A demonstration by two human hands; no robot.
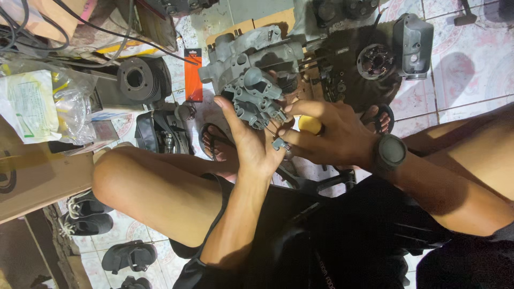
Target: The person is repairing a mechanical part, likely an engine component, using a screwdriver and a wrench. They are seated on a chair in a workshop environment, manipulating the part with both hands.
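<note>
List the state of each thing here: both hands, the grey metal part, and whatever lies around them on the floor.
left hand: gripping the grey carburettor body from below.
right hand: fingers on the part, yellow-handled tool in the palm.
grey carburettor body: held up, off the floor.
finned cylinder: lying loose on the floor.
grey engine cover: removed, set on the tiles.

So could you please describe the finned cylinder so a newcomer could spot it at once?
Start at the grey engine casing above the two hands, then look left past the orange packet. The finned cylinder lies there on the floor: dark, round, ringed with cooling fins around one open bore.
</note>
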